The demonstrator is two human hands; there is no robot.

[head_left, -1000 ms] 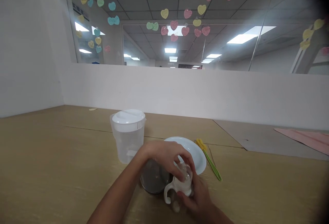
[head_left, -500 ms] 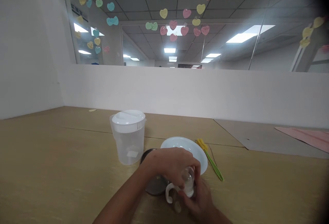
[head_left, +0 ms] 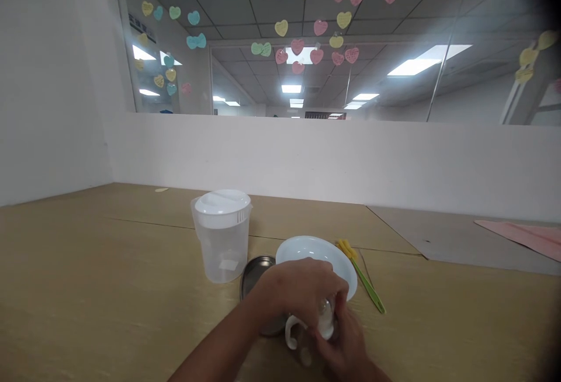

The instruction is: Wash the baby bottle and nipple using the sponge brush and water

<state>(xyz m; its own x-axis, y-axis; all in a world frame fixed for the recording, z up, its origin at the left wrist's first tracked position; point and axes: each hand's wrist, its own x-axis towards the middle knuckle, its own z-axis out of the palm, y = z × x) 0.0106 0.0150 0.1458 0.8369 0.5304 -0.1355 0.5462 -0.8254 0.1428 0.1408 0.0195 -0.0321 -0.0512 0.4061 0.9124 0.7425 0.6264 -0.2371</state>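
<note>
Over the last second, my left hand (head_left: 304,288) has rolled over toward my right, and now its back hides most of the top of the small handled bottle (head_left: 326,319), where before the clear dome was showing in the gap between thumb and fingers. This means for the work that both hands are now close together on this one thing. The left hand is bent, nearly closed, with its fingers curled down over the top; the right hand (head_left: 349,342) is half closed around the lower right side, with its thumb across the front. The bottle is held low in front of me, between my two hands, and its curved white handle (head_left: 291,336) sticks out to the left. Because my wrist has moved, the far rim of the metal dish (head_left: 249,277) is visible again. The white bowl (head_left: 304,246) stays just behind my hands, the green-handled brush (head_left: 368,285) to its right, and the lidded pitcher (head_left: 224,242) to the left.
</note>
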